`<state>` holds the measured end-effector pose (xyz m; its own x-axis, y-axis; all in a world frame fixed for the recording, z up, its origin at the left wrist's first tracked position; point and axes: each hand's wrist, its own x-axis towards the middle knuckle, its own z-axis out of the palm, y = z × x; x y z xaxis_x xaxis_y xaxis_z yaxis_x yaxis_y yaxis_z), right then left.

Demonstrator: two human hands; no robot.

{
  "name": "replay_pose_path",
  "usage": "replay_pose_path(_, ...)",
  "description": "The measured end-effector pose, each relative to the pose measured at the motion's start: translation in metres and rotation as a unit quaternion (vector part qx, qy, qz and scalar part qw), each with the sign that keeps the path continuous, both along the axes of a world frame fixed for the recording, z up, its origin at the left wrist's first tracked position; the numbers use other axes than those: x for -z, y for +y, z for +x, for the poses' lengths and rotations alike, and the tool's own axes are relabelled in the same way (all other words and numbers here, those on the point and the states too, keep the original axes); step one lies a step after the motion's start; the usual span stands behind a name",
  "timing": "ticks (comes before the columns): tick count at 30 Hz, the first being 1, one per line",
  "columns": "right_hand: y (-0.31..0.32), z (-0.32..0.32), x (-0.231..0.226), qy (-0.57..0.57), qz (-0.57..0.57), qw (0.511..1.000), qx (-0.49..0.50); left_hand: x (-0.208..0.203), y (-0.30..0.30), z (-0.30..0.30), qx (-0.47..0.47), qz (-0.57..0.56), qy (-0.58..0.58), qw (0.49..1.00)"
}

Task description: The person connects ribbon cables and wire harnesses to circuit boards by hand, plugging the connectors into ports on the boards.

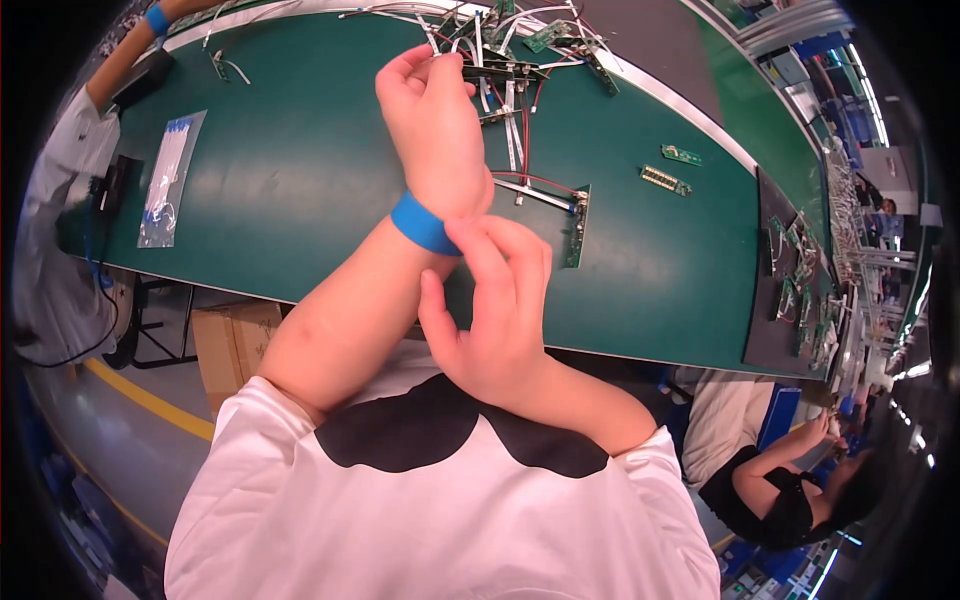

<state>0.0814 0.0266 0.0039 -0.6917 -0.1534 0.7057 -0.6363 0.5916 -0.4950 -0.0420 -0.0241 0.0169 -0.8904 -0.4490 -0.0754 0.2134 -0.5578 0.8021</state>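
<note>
My left hand [435, 125] reaches over the near side of a tangled pile of green circuit boards [500, 70] with white flat cables and red wires. Its fingers are curled closed beside a white flat cable [432, 38]; whether they grip it is hidden. A blue band [425, 224] circles my left wrist. My right hand [495, 310] is bent up beside that wrist, thumb and fingers apart, with a fingertip at the band's edge. Right of my left hand lies a long narrow circuit board [579, 228], joined to a white cable and a red wire.
Two small boards [665, 180] lie on the green table [330, 130] at the right. A clear bag of white cables [168, 185] rests at the left. More boards [800, 280] sit on a dark mat. Co-workers are at the far left and lower right; a cardboard box [225, 345] stands below.
</note>
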Motion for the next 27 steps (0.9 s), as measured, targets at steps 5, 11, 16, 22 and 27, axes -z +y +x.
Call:
replay_pose_path(5,-0.015,0.002,0.003,-0.053,-0.042,0.998,-0.011,0.001,-0.015,0.0,-0.039,-0.049,0.041,0.997)
replay_pose_path(11,-0.022,0.013,0.005,-0.015,0.022,0.995,-0.101,0.005,-0.013,0.008,0.061,-0.014,-0.065,0.996)
replay_pose_path(16,-0.035,0.002,-0.01,-0.002,0.061,0.998,0.017,0.025,-0.02,0.002,0.065,-0.042,-0.145,0.986)
replay_pose_path(22,-0.038,0.021,-0.001,-0.041,0.082,0.99,-0.103,0.017,-0.027,-0.002,0.005,-0.035,-0.073,0.997)
replay_pose_path(27,-0.039,-0.003,-0.002,-0.017,0.039,0.999,0.019,0.016,-0.032,-0.002,0.009,-0.06,-0.072,0.996)
